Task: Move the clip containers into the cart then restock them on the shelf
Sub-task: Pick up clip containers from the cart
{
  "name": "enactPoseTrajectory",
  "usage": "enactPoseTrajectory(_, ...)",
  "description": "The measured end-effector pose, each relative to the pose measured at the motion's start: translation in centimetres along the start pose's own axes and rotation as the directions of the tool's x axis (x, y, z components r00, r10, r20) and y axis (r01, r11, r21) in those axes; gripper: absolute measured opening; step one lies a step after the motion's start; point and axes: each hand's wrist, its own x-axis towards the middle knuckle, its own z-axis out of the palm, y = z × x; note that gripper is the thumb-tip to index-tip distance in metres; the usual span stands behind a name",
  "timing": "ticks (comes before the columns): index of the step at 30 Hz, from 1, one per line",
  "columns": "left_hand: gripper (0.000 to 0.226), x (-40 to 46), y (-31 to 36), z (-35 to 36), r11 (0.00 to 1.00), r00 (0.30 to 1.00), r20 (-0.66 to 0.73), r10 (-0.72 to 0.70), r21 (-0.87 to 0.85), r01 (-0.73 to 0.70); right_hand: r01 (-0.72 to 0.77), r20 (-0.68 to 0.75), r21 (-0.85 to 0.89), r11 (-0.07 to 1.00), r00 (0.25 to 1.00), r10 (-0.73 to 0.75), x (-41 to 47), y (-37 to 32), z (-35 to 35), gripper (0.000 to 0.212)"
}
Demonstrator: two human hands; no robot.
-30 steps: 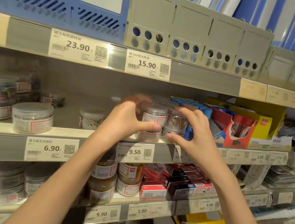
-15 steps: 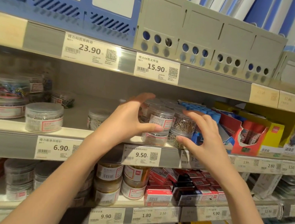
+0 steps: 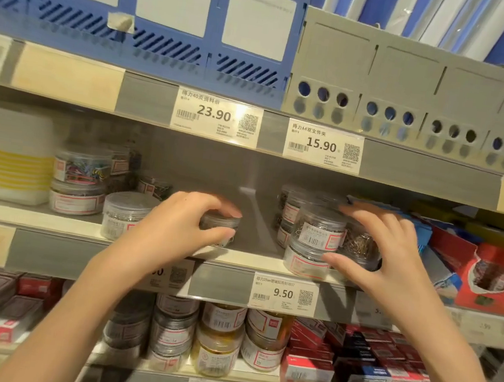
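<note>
Gripping a lone tub [image 3: 219, 225] mid-shelf, left hand [image 3: 176, 229] curled round it, right hand [image 3: 391, 258] clasping the stacked tubs [image 3: 318, 230]; best lifting stacks from the bottom tub lest tops slide

We see clear round plastic clip tubs [image 3: 319, 227] with red-bordered white labels, a white container with yellow stripes [image 3: 18, 159], slatted blue plastic file boxes [image 3: 155, 36], and grey hole-punched ones [image 3: 415, 93].

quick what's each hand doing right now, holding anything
Left hand: fingers and thumb curled round a small clear clip container on the shelf.
Right hand: fingers curled round the stacked clip containers.
</note>
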Motion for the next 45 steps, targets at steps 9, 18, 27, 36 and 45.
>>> enactPoseTrajectory(9,0.045,2.7,0.4,-0.5,0.999,0.976,0.214,-0.029,-0.015,0.033,0.013,-0.029,-0.01,1.0,0.999,-0.013,0.0,0.0,0.9,0.064)
enactPoseTrajectory(18,0.064,7.8,-0.2,1.5,0.989,0.881,0.473,-0.016,-0.124,0.084,-0.026,0.021,0.053,0.998,0.999,0.025,-0.2,-0.1,0.8,0.056)
enactPoseTrajectory(27,0.08,9.4,-1.0,2.3,0.989,0.869,0.495,0.001,-0.128,0.072,-0.039,0.029,0.05,0.998,0.999,0.037,-0.4,0.2,1.0,0.063)
enactPoseTrajectory(36,0.077,9.4,-0.9,2.7,0.991,0.883,0.469,0.01,-0.124,0.055,-0.028,0.033,0.075,0.997,0.999,0.026,-0.3,0.1,1.0,0.056)
enactPoseTrajectory(45,0.046,4.3,-0.6,-0.9,0.986,0.96,0.271,0.076,-0.167,-0.031,-0.02,0.009,0.064,0.998,1.0,0.019,-0.3,0.0,0.9,0.057)
